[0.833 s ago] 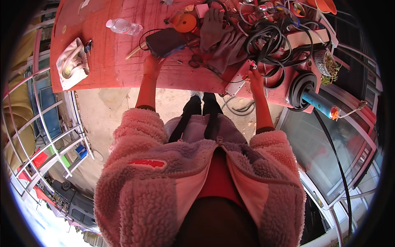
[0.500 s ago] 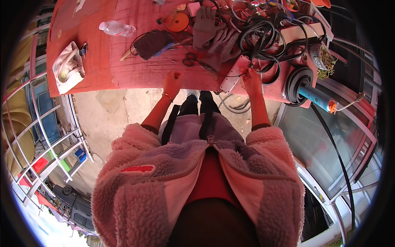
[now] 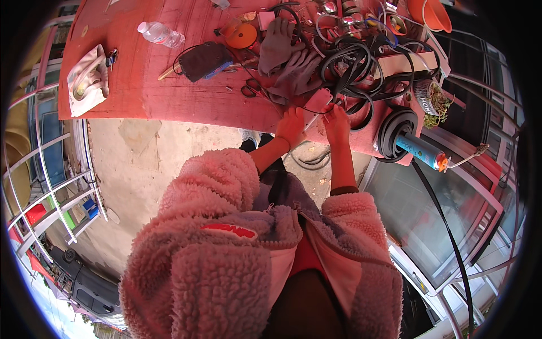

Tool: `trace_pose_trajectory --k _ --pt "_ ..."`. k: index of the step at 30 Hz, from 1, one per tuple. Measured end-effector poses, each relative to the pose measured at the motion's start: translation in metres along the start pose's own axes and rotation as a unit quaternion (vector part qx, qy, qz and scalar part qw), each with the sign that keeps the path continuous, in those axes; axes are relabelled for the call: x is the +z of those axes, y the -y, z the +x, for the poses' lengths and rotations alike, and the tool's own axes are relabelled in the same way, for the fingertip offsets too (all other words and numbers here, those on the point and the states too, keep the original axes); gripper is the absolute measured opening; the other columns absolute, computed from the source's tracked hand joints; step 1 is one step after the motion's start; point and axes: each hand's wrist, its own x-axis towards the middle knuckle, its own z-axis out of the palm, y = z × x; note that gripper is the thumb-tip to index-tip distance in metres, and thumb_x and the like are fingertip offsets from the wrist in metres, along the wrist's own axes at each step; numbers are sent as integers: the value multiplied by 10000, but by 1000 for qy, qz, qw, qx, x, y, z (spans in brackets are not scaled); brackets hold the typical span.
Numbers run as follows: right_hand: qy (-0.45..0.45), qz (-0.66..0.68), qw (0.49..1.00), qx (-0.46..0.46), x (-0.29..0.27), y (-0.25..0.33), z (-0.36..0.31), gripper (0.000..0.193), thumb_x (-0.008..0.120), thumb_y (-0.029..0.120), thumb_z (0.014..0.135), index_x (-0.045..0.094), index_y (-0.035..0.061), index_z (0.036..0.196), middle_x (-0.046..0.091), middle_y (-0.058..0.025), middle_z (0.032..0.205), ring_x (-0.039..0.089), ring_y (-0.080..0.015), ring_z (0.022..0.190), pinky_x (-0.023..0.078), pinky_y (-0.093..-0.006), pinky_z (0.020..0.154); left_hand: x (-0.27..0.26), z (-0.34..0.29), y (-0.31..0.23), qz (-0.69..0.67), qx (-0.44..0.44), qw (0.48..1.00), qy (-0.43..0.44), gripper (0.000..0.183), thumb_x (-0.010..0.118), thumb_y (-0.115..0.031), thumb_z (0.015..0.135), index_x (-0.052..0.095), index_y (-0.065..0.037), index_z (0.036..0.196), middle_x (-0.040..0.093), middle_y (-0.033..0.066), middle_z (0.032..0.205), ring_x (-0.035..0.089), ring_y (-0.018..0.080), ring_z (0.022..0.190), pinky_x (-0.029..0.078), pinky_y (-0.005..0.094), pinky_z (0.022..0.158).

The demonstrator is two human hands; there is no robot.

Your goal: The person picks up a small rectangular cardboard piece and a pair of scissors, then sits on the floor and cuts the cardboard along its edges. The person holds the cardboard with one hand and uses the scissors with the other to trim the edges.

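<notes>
Left hand curled against flat, oblong strip; right hand bunched beside; grips unclear.

A thick, nubbly fleece jacket, pinkish on the sleeves and greyer across the front, carries a red patch with a pale border. Its zip parts over smooth pale-pink lining — beneath lies a red layer, then something very dark. A dark cuff rings the right forearm; one shoe looks greyish.
</notes>
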Motion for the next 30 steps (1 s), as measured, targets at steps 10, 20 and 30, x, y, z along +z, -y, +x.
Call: trace_pose_trajectory --k 10,20,30 --pt "94 -179 944 -259 157 141 -24 257 552 201 1016 664 -17 941 445 31 619 391 -58 561 375 -246 543 -60 67 11 -612 -114 782 35 525 800 -213 777 508 10 1152 674 131 969 662 182 843 533 303 689" --pt "59 -599 685 -410 234 170 84 294 638 257 920 681 -30 869 588 -88 639 537 -201 560 411 -349 546 -83 180 39 -869 -86 485 -44 341 540 -250 1003 568 34 1189 637 138 1134 648 268 1003 578 459 883" --pt "100 -843 380 -367 203 114 186 212 690 226 852 656 22 806 664 -205 846 651 -402 839 504 -508 719 -51 203 71 -869 -178 460 -40 408 537 -304 1006 538 51 1207 636 190 1105 662 304 940 612 403 762"
